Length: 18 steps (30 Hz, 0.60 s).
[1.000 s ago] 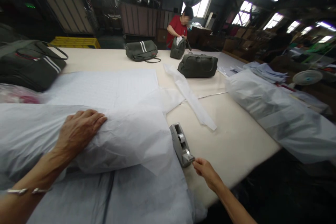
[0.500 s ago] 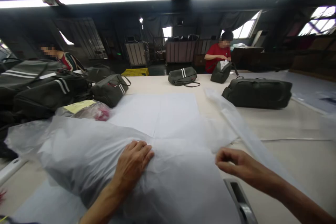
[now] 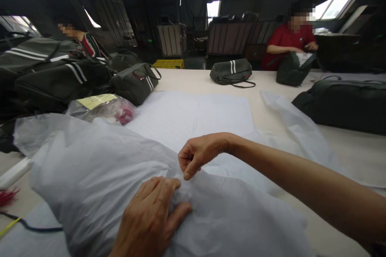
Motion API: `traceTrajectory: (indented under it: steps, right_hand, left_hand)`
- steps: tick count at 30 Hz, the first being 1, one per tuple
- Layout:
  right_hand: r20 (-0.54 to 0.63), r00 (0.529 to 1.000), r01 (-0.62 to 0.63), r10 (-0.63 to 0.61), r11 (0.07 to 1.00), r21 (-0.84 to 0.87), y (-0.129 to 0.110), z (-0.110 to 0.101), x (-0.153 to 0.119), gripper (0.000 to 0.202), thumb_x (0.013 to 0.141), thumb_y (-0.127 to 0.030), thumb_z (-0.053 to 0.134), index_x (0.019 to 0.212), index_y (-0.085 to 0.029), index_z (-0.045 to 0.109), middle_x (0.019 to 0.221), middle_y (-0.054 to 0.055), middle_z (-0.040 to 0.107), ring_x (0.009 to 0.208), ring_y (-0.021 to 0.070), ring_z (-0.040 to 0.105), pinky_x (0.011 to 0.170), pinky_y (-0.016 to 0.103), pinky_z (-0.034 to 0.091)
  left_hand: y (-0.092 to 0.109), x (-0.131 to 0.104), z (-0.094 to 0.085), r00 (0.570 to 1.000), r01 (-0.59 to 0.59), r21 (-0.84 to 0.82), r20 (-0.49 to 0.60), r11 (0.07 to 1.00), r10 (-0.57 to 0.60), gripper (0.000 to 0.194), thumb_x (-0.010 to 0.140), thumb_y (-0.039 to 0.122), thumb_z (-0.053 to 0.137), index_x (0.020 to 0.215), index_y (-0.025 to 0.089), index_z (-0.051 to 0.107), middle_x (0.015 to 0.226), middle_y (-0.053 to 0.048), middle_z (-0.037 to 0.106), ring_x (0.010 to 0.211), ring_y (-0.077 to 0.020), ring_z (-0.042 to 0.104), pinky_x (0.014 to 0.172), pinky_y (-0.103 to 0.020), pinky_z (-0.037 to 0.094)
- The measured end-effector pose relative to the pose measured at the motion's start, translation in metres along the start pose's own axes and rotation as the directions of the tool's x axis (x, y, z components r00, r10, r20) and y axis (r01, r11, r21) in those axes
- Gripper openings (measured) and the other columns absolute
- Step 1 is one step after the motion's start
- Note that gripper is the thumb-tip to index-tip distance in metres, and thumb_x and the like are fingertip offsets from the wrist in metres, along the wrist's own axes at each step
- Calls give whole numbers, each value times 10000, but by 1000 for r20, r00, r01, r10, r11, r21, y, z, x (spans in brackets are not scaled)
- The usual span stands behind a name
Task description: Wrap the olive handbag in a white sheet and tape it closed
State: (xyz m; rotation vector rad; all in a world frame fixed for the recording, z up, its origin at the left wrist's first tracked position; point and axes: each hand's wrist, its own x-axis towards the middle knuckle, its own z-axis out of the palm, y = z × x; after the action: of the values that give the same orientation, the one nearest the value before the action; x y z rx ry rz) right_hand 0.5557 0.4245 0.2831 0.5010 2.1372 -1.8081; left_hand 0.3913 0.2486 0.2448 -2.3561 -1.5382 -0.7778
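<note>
Wrapped bundle (image 3: pixel 99 168), in translucent whitish film, lying across the near side of the pale table (image 3: pixel 183 80). The left hand (image 3: pixel 150 213) rests upon it, fingers extended, thumb spread apart. The right hand (image 3: pixel 197 154) is at the film just beyond, fingers curled narrowly toward the thumb; whether they grip anything cannot be told. Beyond the bundle lies a white sheet (image 3: pixel 193 114); farther back, a dark striped bag (image 3: pixel 232 73).
</note>
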Motion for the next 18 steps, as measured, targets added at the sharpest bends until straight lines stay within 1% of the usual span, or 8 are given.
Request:
traceTrajectory:
  steps: [3,5,6,8,11,13,15,18]
  right_hand:
    - [71,996,-45,48,998,-51,10,-4,20,398,605,-490,836,706,-163,633,638,-59,585,634,85,509,615,220,415]
    - [84,995,-49,56,995,-87,11,-4,26,408,605,-516,828,706,-172,636,651,-54,599,648,95,529,624,227,419]
    - [69,996,-51,60,992,-118,11,-4,27,412,603,-525,828,712,-179,633,658,-54,603,654,100,535,623,229,415]
    - [-21,997,-73,70,973,-220,13,-5,29,451,560,-543,846,733,-195,617,660,-61,594,648,109,526,596,231,390]
    - [-148,987,-103,58,942,-318,29,-8,32,547,487,-573,871,806,-214,608,706,-63,587,667,124,514,575,235,367]
    - [-155,987,-69,33,969,-238,48,-11,33,577,517,-591,855,892,-218,624,803,-44,627,746,143,556,624,242,407]
    - [-166,986,-37,19,994,-103,70,-13,30,616,568,-584,835,1013,-208,637,957,3,665,894,179,601,735,267,458]
    - [-217,975,52,-39,997,55,92,-9,26,750,655,-566,792,1270,-200,566,1263,90,609,1168,233,552,934,324,452]
  left_hand:
    - [-1,-2,0,1000,-22,27,16,999,22,255,956,444,475,1082,239,561,877,-26,695,835,-207,668,754,-340,535]
    - [-3,-4,0,999,-36,41,30,999,35,267,945,442,500,1101,234,562,894,-28,705,847,-207,677,781,-349,554]
    - [-4,-4,1,999,-48,44,29,998,46,274,937,446,514,1105,234,563,895,-28,711,846,-208,682,779,-352,563]
    - [-6,-5,2,998,-59,48,14,997,59,287,924,453,535,1112,239,567,895,-27,720,837,-212,690,763,-358,580]
    - [-8,-6,2,999,-49,53,-2,997,49,290,919,467,534,1102,248,580,894,-29,726,821,-220,695,754,-363,587]
    - [-9,-5,2,999,-49,65,3,997,49,285,924,466,525,1096,246,585,902,-29,727,832,-221,694,772,-358,580]
    - [-8,-5,2,998,-61,69,1,996,61,283,933,464,513,1087,238,587,904,-28,726,835,-215,690,780,-348,568]
    - [-7,-4,2,999,-48,62,9,997,47,276,941,454,506,1090,236,584,911,-28,719,846,-211,679,786,-346,547]
